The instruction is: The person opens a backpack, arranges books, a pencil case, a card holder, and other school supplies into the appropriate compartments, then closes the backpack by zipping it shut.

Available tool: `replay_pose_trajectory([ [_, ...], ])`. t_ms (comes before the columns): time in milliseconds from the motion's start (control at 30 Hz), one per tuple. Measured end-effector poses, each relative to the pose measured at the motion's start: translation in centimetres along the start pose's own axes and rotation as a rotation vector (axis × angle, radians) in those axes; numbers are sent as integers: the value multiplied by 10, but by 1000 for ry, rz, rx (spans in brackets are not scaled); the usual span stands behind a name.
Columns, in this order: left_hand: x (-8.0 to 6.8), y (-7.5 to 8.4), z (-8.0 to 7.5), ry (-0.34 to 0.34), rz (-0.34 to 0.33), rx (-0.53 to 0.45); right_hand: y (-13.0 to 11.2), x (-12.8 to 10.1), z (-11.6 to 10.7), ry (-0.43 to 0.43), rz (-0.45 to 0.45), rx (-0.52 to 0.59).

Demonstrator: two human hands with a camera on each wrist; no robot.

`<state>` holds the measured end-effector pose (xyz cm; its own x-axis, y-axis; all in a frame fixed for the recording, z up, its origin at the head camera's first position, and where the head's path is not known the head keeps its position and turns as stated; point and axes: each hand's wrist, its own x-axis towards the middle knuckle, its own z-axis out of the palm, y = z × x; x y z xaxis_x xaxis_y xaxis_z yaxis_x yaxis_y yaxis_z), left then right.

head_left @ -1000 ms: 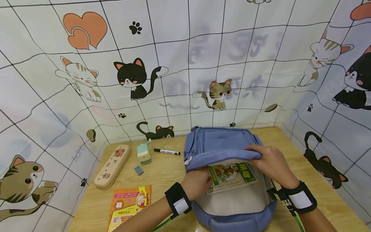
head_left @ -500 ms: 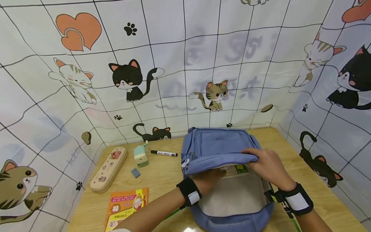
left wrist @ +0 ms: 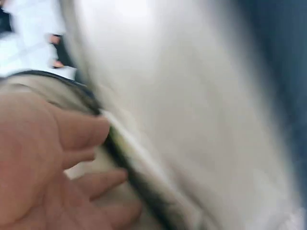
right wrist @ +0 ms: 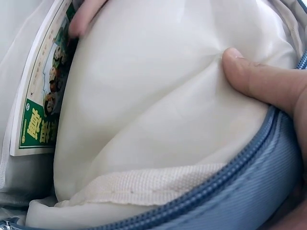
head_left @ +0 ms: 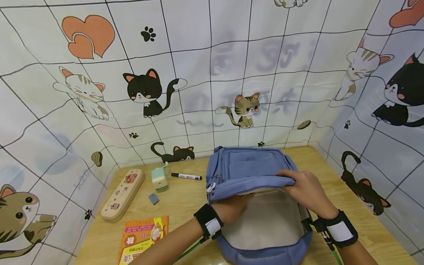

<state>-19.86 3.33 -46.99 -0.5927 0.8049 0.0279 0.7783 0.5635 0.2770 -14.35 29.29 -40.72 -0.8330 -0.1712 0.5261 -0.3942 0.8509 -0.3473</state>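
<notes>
Blue backpack (head_left: pixel 255 173) flat on wood desk (head_left: pixel 185 198), mouth agape | right hand (head_left: pixel 306 191) grips upper flap edge, thumb on white lining | left hand (head_left: pixel 232 208) inside opening, fingers relaxed against book (right wrist: pixel 41 91), which sits tucked in the bag | pencil case (head_left: pixel 122 193), sharpener (head_left: pixel 159 179), marker (head_left: pixel 186 176), eraser (head_left: pixel 154 198) lie left of bag

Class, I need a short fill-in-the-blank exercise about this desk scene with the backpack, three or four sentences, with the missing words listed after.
1. The right hand lifts the front flap of the ____ backpack.
2. The left hand reaches ____ the backpack.
3. The black marker lies between the backpack and the green ____.
4. The booklet tucked in the backpack has a ____ border.

Missing words: blue; inside; pencil sharpener; green
</notes>
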Motion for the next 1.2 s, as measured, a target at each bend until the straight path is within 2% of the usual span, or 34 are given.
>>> replay_pose_trajectory([
  [67, -21, 2, -10, -111, 84, -31, 1, -1, 1, -5, 5, -3],
  [100, -33, 3, -16, -159, 156, -40, 2, -2, 1, -7, 7, -6],
  [167, -59, 3, -31, -171, 215, -144, 3, -4, 1, -5, 11, -12],
  [200, -74, 0, -38, -168, 217, -214, 3, -5, 1, -7, 13, -13],
  [267, -105, -11, -49, -116, 201, -317, 2, -7, 2, -12, 17, -14],
  [333, -136, -28, -56, -31, 112, -371, 2, -9, 2, -16, 26, -12],
  [433, -180, -63, -56, 98, -120, -357, 2, -12, 3, -17, 46, -13],
  [500, -208, -88, -49, 155, -290, -349, 2, -14, 4, -16, 53, -14],
  [600, -246, -123, -34, 174, -470, -376, 2, -15, 6, -20, 56, -12],
  [700, -275, -148, -15, 150, -559, -416, 2, -15, 6, -23, 65, -2],
  [800, -294, -162, 1, 138, -560, -335, 2, -14, 6, -27, 68, 8],
  [933, -302, -171, 13, 168, -543, -207, 3, -10, 6, -23, 57, 7],
  [1033, -298, -172, 8, 163, -598, -202, 3, -6, 6, -17, 54, 3],
  [1200, -288, -170, -6, 90, -680, -148, 4, -4, 8, -28, 58, 11],
])
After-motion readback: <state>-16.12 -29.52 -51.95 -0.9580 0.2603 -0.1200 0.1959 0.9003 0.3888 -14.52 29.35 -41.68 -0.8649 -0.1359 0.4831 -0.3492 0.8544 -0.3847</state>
